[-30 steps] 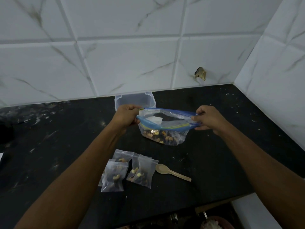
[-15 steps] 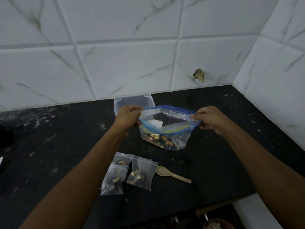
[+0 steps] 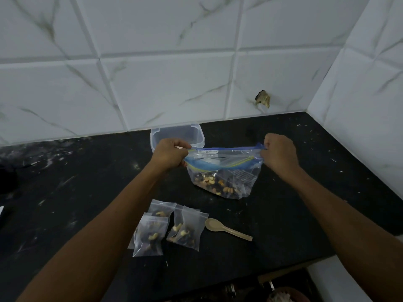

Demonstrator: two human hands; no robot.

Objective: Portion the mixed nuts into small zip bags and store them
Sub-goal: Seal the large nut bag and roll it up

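Now hands (image 3: pixel 169 153) (image 3: pixel 280 152) stretch big bag (image 3: pixel 224 171) mouth flatter.

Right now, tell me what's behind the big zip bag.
A clear plastic tub stands behind the big zip bag, against the tiled wall. The left hand and the bag's top hide its front, so its contents can't be seen.

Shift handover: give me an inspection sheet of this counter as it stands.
Surface: black counter, pale specks.
Job's things: big zip bag of mixed nuts, mouth stretched; filled small bags grouped near the front edge; clear tub behind, lid off.
Clutter: spoon lying beside the small bags.
Grippers: left hand and right hand each pinch one end of the big bag's top.
Cables: nothing seen.
Surroundings: white tiled walls, one chipped spot.
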